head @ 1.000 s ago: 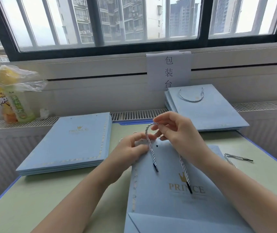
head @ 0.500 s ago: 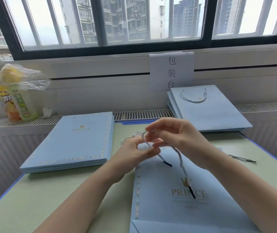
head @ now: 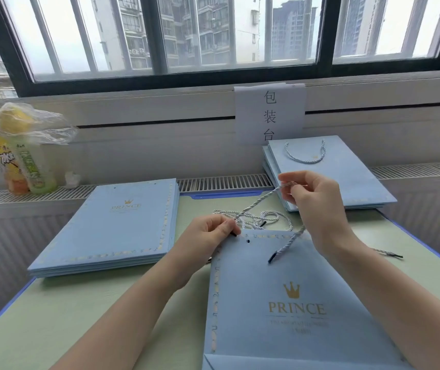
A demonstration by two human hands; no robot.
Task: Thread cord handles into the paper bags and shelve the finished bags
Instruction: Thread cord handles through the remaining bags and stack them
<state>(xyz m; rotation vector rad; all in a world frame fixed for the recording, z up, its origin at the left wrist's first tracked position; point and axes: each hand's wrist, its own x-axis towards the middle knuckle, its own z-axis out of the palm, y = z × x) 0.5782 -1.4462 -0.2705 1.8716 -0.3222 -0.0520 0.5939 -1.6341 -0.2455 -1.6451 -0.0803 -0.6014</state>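
Cord [head: 256, 205] in both grips — left hand [head: 208, 233], right hand [head: 311, 198] — spare cords [head: 264, 218] just beyond the bag [head: 280, 303].

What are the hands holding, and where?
One twisted cord: the left hand pinches its black-tipped end, the right hand pinches it near the middle.

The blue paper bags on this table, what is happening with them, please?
A person is fitting a cord handle to the paper bag lying flat in front of them. The left hand pinches one black-tipped end of the cord at a punched hole near the bag's top edge. The right hand holds the cord's middle up, and the other end dangles over the bag. Bags without handles are stacked at the left; bags with handles lie at the far right. Spare cords wait behind the bag.
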